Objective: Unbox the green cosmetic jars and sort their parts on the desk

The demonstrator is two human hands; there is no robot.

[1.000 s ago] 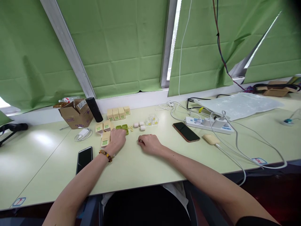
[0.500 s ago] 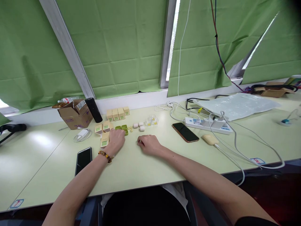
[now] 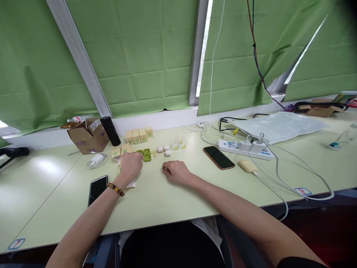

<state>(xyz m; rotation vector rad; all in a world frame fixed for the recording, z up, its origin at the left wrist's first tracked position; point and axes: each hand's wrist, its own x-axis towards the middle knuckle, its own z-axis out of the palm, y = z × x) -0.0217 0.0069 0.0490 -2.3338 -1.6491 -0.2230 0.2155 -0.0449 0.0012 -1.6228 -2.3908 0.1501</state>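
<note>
My left hand (image 3: 131, 164), wearing a bead bracelet on the wrist, is palm down over several small cardboard boxes (image 3: 116, 153). It partly covers the boxes, and most of its fingers are hidden; one fingertip is close beside a green square tray (image 3: 147, 158). Whether it grips anything does not show. My right hand (image 3: 176, 172) rests on the table with fingers curled in, and nothing shows in it. Between and beyond the hands are small yellow pieces (image 3: 154, 152), three pale pink cylinders (image 3: 167, 153) and clear plastic cups (image 3: 179, 143) with yellow centres.
A row of small cardboard boxes (image 3: 139, 136) stands behind. To the left are a brown carton (image 3: 93, 140), a black cylinder (image 3: 110, 131), a white charger (image 3: 96, 160) and a phone (image 3: 97, 189). Another phone (image 3: 219, 157), a power strip (image 3: 244, 148) and loose cables lie right.
My left hand has drawn back left from the green trays, uncovering more of them. A white flap shows beside its wrist. My right hand stays put.
</note>
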